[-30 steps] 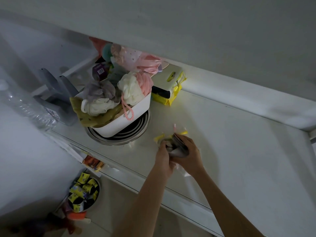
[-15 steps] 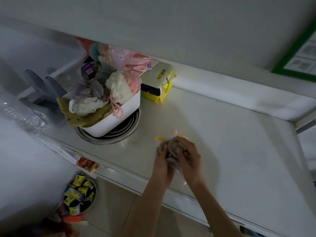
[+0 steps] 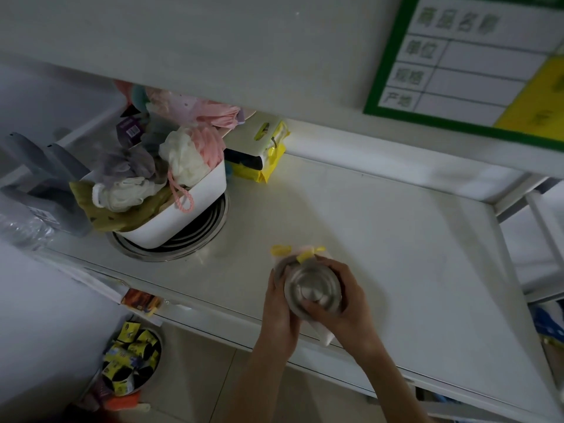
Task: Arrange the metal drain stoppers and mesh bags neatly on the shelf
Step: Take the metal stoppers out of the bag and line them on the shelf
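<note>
A round metal drain stopper point(image 3: 308, 289) in a clear packet with yellow ties point(image 3: 305, 254) sits near the front edge of the white shelf point(image 3: 412, 239). My left hand point(image 3: 279, 306) cups its left side. Over its right and lower rim lies my right hand point(image 3: 346, 306), the thumb on the metal. Both hands grip it together. A white tub point(image 3: 195, 215) stuffed with mesh bags and bath puffs point(image 3: 186, 154) stands at the left of the shelf on a stack of larger metal drain rings point(image 3: 198, 239).
Yellow packs point(image 3: 268, 160) lie behind the tub against the shelf's back. A green-framed price sign point(image 3: 476, 56) hangs on the shelf above. Grey plastic items point(image 3: 45, 178) and a clear bottle point(image 3: 21, 227) stand at the left. A basket of yellow packets point(image 3: 131, 364) sits on the floor.
The stopper packet has turned so the metal face points up at me, and both hands have shifted round its rim. The camera has moved right and closer.
</note>
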